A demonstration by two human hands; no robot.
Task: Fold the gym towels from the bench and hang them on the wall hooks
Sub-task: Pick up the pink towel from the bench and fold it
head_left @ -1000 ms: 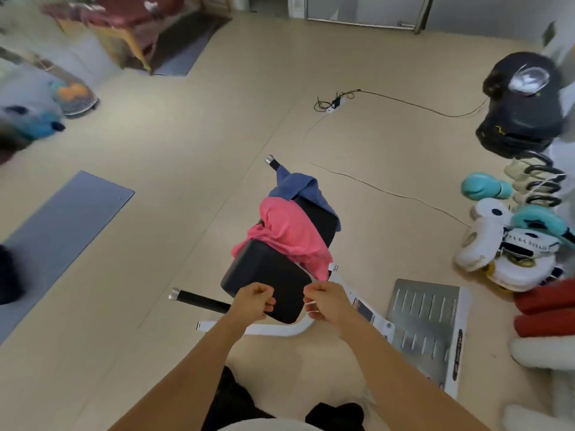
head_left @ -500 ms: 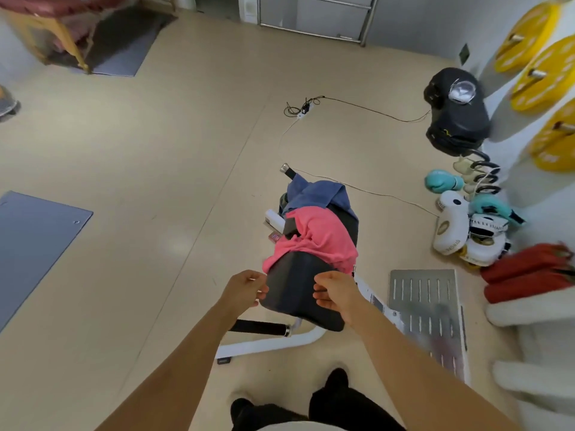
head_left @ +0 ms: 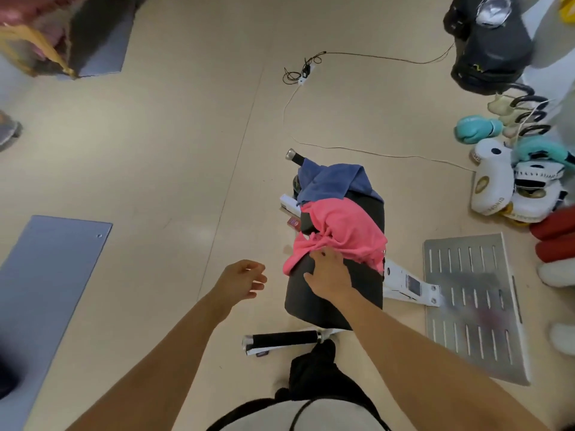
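Note:
A pink towel (head_left: pixel 342 231) lies crumpled across the middle of the black padded bench (head_left: pixel 364 290). A blue towel (head_left: pixel 333 181) is draped over the bench's far end. My right hand (head_left: pixel 326 272) reaches over the near pad with its fingertips at the pink towel's near edge; the fingers are fairly straight and I cannot tell if they pinch the cloth. My left hand (head_left: pixel 242 279) hovers left of the bench above the floor, fingers loosely curled, holding nothing. No wall hooks are in view.
A slotted metal plate (head_left: pixel 466 306) lies right of the bench. Boxing gloves and pads (head_left: pixel 504 178) are piled at the right wall under a black bag (head_left: pixel 488 48). A cable (head_left: pixel 357 149) runs across the floor beyond the bench. A grey mat (head_left: pixel 40 290) lies left.
Both hands were held together, curled, at the bench's near end. Now the right hand has reached forward to the pink towel and the left has drifted apart to the left.

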